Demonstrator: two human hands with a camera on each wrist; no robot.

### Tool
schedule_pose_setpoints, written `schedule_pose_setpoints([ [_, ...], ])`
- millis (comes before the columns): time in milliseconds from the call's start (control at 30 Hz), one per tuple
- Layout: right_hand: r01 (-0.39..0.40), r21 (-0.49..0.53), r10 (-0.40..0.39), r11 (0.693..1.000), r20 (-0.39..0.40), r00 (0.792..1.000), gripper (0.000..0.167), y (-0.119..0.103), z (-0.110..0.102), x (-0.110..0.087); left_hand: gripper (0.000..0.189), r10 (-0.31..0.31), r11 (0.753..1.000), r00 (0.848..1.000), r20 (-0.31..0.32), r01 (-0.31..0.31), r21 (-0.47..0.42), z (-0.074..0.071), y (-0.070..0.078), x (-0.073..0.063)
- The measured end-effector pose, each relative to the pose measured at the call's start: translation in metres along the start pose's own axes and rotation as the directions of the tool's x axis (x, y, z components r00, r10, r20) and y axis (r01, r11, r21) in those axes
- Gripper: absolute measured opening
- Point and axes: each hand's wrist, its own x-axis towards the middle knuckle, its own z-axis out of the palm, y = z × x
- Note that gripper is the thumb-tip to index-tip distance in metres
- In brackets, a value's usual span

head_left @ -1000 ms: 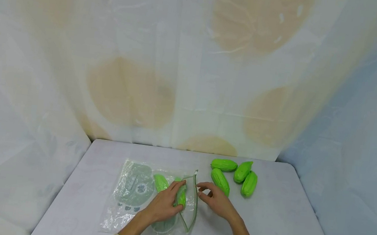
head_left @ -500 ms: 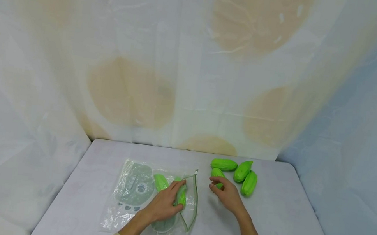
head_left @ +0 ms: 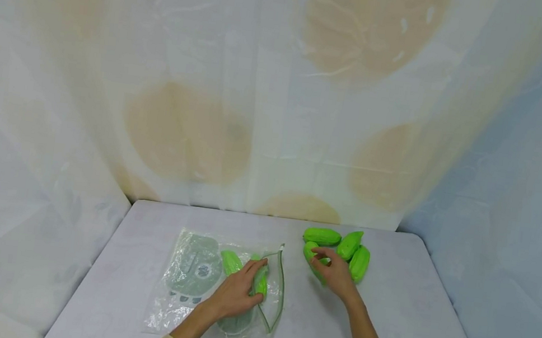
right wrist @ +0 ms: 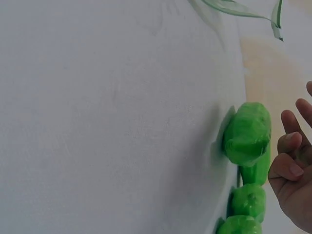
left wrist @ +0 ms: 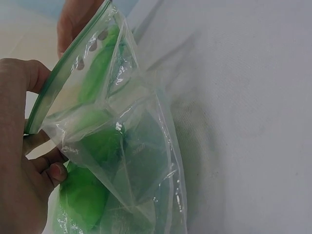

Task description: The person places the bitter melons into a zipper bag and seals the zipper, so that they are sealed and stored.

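My left hand (head_left: 235,294) holds the mouth of a clear zip-top bag (head_left: 195,267). In the left wrist view its fingers and thumb grip near the green zip strip (left wrist: 68,58), and the mouth stands partly apart. Through the plastic show ridged green gourds (left wrist: 85,195). My right hand (head_left: 336,273) hovers over the nearest loose gourd (head_left: 310,248), partly hiding it. The right wrist view shows its fingers loosely bent and holding nothing, apart from that gourd (right wrist: 247,134).
Beyond the right hand lie more loose gourds: one sideways at the back (head_left: 322,236), one leaning beside it (head_left: 349,245), and one at the right (head_left: 358,263). They rest on a pale tabletop (head_left: 414,322), with patterned curtains (head_left: 278,108) around it.
My right hand has moved right from the bag's mouth to above the nearest loose gourd. The left hand and the bag have stayed where they were.
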Motion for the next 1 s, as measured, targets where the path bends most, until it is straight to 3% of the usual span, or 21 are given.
schedule_pose_setpoints([
  [1000,-0.031,-0.121,0.033,0.992,0.013,0.999,0.045,0.011,-0.009,0.011,0.077,0.021,1.000,1.000,-0.021,-0.021,-0.005,0.002,-0.002,-0.001],
])
